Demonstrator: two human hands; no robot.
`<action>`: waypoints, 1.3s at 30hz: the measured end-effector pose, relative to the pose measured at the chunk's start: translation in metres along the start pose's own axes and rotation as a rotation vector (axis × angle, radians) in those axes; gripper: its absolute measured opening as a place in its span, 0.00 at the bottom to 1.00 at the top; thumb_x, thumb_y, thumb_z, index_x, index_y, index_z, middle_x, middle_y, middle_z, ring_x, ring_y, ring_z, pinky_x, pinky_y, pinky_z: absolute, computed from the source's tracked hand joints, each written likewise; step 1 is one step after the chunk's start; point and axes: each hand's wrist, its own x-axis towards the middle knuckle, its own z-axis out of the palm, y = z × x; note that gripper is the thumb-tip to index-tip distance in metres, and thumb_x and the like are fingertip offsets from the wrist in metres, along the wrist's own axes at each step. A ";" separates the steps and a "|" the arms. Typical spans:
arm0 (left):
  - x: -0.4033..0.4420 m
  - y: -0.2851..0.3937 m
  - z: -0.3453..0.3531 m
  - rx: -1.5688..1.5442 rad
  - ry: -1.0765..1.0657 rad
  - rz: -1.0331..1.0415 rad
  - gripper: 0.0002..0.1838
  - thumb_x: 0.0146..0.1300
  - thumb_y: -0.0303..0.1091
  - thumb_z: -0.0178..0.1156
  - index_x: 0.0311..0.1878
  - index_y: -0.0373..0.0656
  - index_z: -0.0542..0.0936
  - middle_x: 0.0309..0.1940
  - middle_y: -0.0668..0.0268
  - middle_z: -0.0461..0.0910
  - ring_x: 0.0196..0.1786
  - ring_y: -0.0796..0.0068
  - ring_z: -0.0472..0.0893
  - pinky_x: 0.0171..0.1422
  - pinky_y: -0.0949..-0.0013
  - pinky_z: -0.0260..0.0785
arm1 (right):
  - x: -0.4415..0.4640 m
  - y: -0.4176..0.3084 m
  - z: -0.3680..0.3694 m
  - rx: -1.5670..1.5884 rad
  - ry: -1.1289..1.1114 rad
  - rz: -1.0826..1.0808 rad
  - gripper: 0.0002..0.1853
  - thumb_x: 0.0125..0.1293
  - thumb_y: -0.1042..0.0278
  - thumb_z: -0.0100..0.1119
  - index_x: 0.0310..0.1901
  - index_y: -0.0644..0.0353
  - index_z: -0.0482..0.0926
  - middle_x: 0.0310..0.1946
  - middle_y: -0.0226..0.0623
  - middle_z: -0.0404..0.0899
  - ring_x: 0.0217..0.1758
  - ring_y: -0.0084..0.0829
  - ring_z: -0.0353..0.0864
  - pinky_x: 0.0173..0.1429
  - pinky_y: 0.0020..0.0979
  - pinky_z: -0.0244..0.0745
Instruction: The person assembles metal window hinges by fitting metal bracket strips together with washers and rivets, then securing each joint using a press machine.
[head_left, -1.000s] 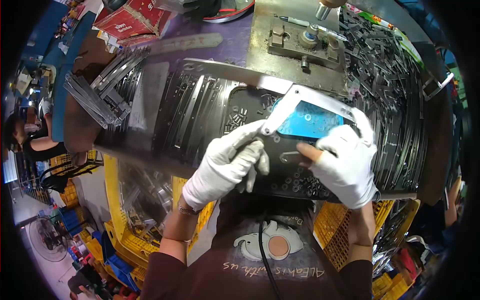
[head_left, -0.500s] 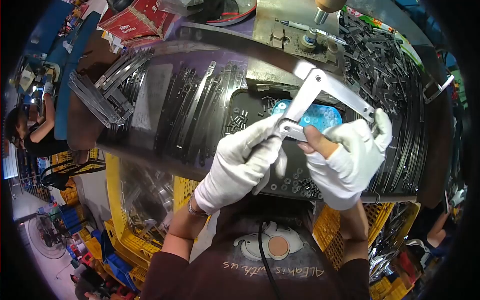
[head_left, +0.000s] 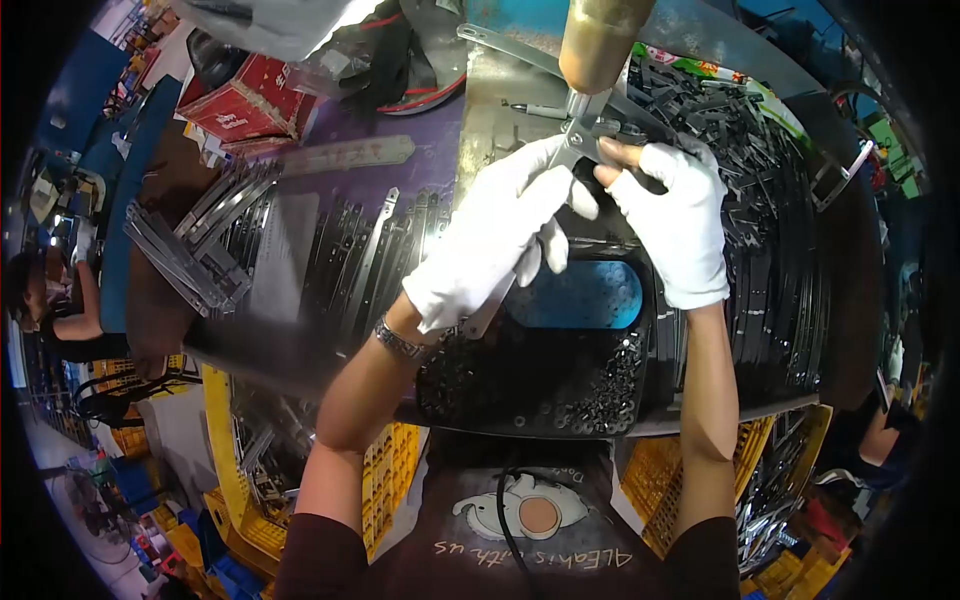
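My left hand (head_left: 500, 225), in a white glove, is closed on a hinged metal linkage (head_left: 575, 145) made of flat strips. My right hand (head_left: 680, 215) pinches the same linkage from the other side, with bare thumb and fingertip showing through the glove. The linkage's joint sits right below the tan press head (head_left: 597, 50) and its steel punch. One strip runs to the upper left over the metal block, and another emerges below my left hand. Whether the punch touches the joint, I cannot tell. Beneath my hands lies a blue tray (head_left: 575, 300) of small washers.
Loose rivets and washers (head_left: 600, 395) lie at the bench's front edge. Long metal strips (head_left: 370, 250) are laid out on the left, beside assembled linkages (head_left: 190, 250). Small dark metal pieces (head_left: 740, 130) are heaped at right. A red box (head_left: 245, 105) stands back left.
Both hands have carried the linkage away from my body, from above the blue tray to under the press head. My view has shifted, and the right fingers have closed in near the joint.
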 end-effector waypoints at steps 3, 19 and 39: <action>0.007 0.002 -0.004 -0.030 0.010 -0.015 0.21 0.69 0.44 0.49 0.58 0.40 0.69 0.34 0.69 0.76 0.16 0.89 0.70 0.13 0.87 0.56 | 0.005 0.001 0.000 0.059 -0.052 0.156 0.10 0.52 0.65 0.67 0.36 0.58 0.85 0.26 0.36 0.83 0.25 0.28 0.80 0.32 0.26 0.73; 0.005 0.012 -0.009 -0.033 -0.038 -0.148 0.26 0.67 0.48 0.51 0.61 0.40 0.67 0.39 0.66 0.80 0.15 0.87 0.72 0.11 0.87 0.55 | 0.005 -0.003 -0.008 -0.082 -0.123 0.041 0.08 0.54 0.65 0.63 0.34 0.56 0.84 0.28 0.37 0.83 0.27 0.30 0.82 0.36 0.27 0.75; 0.008 0.014 -0.015 -0.054 -0.076 -0.087 0.22 0.69 0.45 0.49 0.55 0.35 0.71 0.40 0.60 0.81 0.19 0.82 0.77 0.15 0.86 0.62 | 0.010 -0.001 -0.005 -0.102 -0.131 0.049 0.09 0.54 0.63 0.63 0.34 0.55 0.84 0.28 0.36 0.83 0.30 0.32 0.82 0.42 0.29 0.75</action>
